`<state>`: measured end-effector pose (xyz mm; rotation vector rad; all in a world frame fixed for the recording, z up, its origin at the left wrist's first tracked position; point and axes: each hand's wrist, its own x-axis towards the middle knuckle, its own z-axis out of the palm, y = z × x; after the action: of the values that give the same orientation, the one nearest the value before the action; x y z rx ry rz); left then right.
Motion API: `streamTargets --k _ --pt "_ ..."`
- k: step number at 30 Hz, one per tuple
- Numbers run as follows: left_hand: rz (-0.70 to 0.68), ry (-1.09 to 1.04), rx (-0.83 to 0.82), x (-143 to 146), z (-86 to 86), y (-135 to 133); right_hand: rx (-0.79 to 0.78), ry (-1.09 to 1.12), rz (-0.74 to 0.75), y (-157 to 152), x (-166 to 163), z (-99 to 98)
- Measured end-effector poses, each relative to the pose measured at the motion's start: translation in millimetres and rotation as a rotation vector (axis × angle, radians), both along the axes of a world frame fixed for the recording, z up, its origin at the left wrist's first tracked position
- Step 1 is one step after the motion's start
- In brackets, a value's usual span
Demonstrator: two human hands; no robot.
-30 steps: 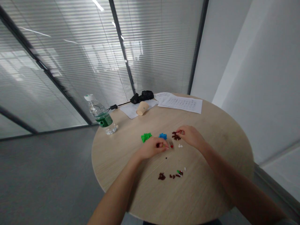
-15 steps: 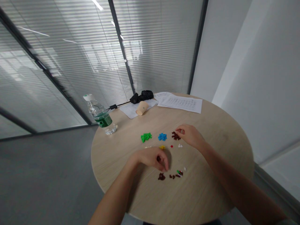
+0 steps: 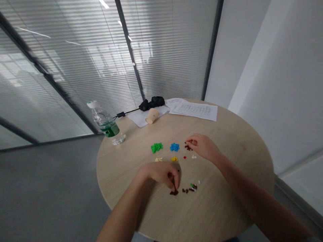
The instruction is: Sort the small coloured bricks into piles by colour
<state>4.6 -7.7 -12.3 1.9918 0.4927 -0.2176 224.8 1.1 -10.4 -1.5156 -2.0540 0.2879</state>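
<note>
My left hand (image 3: 165,174) is bent over the near part of the table, its thumb and fingers closed on a small dark brown cluster of building bricks (image 3: 174,193). Just to the right lies a short row of brown bricks (image 3: 191,190) with a green one (image 3: 192,185) among them. My right hand (image 3: 200,144) is at the pile of loose brown bricks (image 3: 188,148), covering part of it. Its thumb and forefinger are pinched together, with a dark brown bit at their tips. Closest to it are a few white pieces (image 3: 194,157) and one red piece (image 3: 184,157).
Piles of green (image 3: 156,147), blue (image 3: 174,147), yellow (image 3: 174,158) and cream bricks (image 3: 158,159) lie mid-table. Farther back are a water bottle (image 3: 108,127), a paper cup on its side (image 3: 152,116), a black bundle with a cable (image 3: 156,101) and printed sheets (image 3: 196,110).
My left hand has lowered its fingertips onto the brown cluster. My right hand has shifted slightly left over the brown pile, its fingertips closing together.
</note>
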Motion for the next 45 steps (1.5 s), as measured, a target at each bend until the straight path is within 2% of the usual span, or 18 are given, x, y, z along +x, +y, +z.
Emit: streamTargets --k 4,7,10,13,15,18,23,25,28,30,35,41,45 --pt "0.028 -0.004 0.007 0.6 4.0 -1.9 0.002 0.065 0.034 1.7 0.0 -3.8" --pt "0.117 -0.048 0.061 0.5 11.1 -1.3 -0.096 0.272 0.129 2.4 -3.0 -6.2" --pt "0.313 -0.173 0.236 0.8 19.2 0.8 -0.288 0.523 0.260 0.2 -8.5 -5.6" --pt "0.545 -0.283 0.385 3.0 23.4 1.9 -0.473 0.631 0.365 -3.9 -14.0 -3.9" --pt "0.662 -0.325 0.461 5.8 22.7 1.7 -0.537 0.638 0.416 -6.1 -17.1 -3.9" --pt "0.748 -0.348 0.551 10.3 17.8 1.4 -0.538 0.638 0.435 -7.1 -20.8 -5.8" --pt "0.749 -0.348 0.622 13.8 8.9 4.0 -0.464 0.536 0.369 -3.7 -18.6 -7.6" --pt "0.730 -0.347 0.629 13.5 7.8 4.8 -0.316 0.405 0.293 -0.7 -12.0 -6.8" --pt "0.708 -0.335 0.633 12.3 8.2 4.9 -0.053 0.143 0.104 5.2 2.6 -4.6" --pt "0.691 -0.326 0.625 11.6 8.9 4.6 0.012 0.028 -0.005 8.6 11.9 -2.9" --pt "0.667 -0.291 0.634 11.1 10.0 4.2 -0.044 -0.151 -0.113 9.9 17.5 -1.4" --pt "0.640 -0.252 0.626 10.9 10.0 4.0 -0.067 -0.204 -0.086 8.9 10.7 -7.4" --pt "0.553 -0.227 0.568 10.1 9.3 4.0 -0.077 -0.217 -0.073 11.2 12.3 -11.1"
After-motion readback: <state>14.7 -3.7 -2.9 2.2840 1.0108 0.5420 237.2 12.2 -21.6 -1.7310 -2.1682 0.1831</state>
